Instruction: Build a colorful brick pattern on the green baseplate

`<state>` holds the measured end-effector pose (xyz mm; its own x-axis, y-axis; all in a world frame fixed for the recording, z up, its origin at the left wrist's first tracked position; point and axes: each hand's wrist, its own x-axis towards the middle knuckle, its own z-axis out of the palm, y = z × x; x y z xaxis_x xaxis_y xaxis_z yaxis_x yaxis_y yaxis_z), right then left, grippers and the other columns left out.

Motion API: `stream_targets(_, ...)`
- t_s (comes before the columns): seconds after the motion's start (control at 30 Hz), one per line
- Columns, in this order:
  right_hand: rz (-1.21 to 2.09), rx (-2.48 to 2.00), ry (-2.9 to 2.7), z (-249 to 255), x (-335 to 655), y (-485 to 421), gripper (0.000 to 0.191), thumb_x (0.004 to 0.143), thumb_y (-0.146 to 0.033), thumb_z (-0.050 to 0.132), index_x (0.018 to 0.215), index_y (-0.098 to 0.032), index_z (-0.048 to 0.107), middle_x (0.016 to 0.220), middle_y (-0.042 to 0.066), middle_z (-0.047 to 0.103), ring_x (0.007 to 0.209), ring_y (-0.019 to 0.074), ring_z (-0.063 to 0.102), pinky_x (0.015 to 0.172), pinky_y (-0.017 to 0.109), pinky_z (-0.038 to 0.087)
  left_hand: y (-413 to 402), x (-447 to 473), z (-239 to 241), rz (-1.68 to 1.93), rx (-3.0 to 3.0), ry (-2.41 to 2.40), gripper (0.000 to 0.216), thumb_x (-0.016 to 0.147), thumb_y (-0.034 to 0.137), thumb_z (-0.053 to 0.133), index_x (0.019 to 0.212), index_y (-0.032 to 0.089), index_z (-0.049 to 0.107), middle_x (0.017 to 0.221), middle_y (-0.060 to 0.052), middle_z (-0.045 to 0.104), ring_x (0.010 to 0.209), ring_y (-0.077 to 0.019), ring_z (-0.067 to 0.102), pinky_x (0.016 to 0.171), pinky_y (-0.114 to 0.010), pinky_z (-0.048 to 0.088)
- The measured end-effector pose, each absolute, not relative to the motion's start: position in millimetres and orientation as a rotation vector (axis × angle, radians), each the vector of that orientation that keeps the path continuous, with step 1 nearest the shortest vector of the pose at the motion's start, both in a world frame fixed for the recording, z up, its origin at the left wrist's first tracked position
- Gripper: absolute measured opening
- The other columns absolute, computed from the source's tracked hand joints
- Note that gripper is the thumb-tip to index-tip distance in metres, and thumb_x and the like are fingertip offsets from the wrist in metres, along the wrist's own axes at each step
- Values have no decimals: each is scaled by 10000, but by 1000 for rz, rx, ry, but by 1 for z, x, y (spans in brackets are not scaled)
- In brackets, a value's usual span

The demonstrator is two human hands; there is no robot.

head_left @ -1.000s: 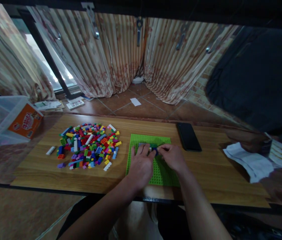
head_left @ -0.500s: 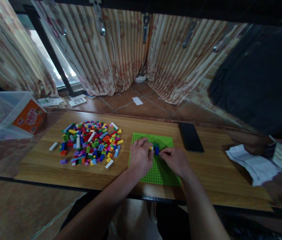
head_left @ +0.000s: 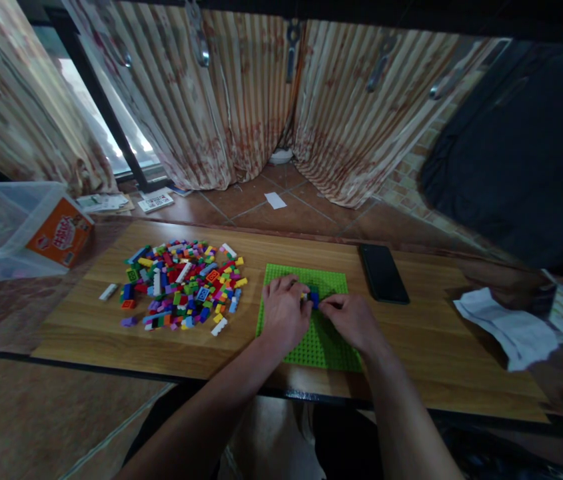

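Note:
A green studded baseplate lies on the table in front of me. On its upper half stands a small build of toy bricks, with a dark blue brick at its right side and a bit of yellow and green showing. My left hand rests over the plate, its fingers curled around the left side of the build and its thumb close to the blue brick. From the right, my right hand comes in with thumb and forefinger pinched together, right beside the blue brick. Anything between those fingertips is hidden.
A loose pile of colourful toy bricks covers the table's left part, with a white brick apart from it. A black phone and crumpled white paper lie to the right. Beyond the left end stands a clear plastic bin.
My left thumb has shifted slightly right, towards the blue brick. The right hand stays pinched beside it. The whole view has shifted very little.

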<state>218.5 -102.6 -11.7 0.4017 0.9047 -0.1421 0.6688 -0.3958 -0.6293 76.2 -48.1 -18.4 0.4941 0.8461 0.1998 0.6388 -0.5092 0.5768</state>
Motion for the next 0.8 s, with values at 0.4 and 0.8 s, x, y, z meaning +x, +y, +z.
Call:
stream_targets(0.4, 635, -2169, -1322, -16, 216, -103, 256, 757, -318, 531, 733, -185, 749, 695, 52, 717, 635, 185, 614, 600, 290, 393, -50, 78, -19, 669, 2281, 1230, 217, 778, 196, 664, 993, 225, 656, 1169, -29, 630, 1149, -246, 483, 985, -440, 368)
stream_targets(0.8, 870, -2063, -1137, -17, 223, -103, 264, 748, -371, 547, 725, -171, 717, 603, 37, 664, 487, 140, 564, 457, 248, 409, -48, 75, -21, 682, 2287, 1167, 225, 775, 226, 675, 999, 235, 659, 1183, -22, 639, 1170, -240, 494, 1011, -449, 370)
